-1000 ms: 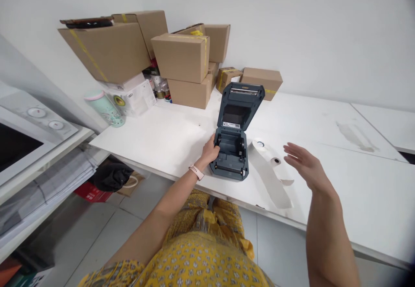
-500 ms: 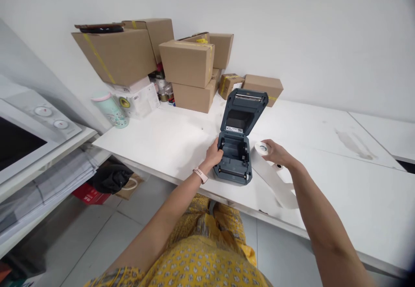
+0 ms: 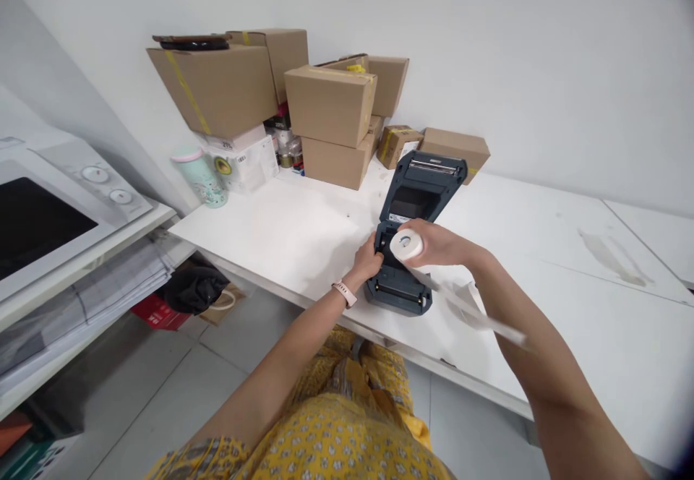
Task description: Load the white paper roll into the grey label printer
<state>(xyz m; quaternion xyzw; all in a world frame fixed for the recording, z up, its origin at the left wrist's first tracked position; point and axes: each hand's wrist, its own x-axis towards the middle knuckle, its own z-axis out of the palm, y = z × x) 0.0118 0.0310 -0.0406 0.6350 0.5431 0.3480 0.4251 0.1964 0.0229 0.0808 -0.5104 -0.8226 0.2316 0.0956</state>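
Observation:
A dark grey label printer point(image 3: 398, 293) stands on the white table with its lid point(image 3: 452, 169) raised. My left hand point(image 3: 367, 259) is closed on the left rim of the printer's base, thumb inside the edge. Above the open compartment, my right hand point(image 3: 437, 243) grips a white label roll point(image 3: 406, 246) by its side, one round end facing me. From the roll a loose paper strip point(image 3: 466, 308) trails down to the right, past the printer and in front of my right forearm. Roll and hand hide part of the compartment.
Stacked cardboard boxes point(image 3: 330, 108) line the wall behind, with a mint tumbler point(image 3: 200, 178) and a white box point(image 3: 246, 165) at the left. A microwave point(image 3: 48, 205) sits on a shelf at far left. The table's front edge point(image 3: 303, 303) runs close to my body.
My right hand has lifted the label roll and brought it left from beside the printer to over its compartment, the strip trailing along. My left hand keeps its hold. The camera view has shifted slightly.

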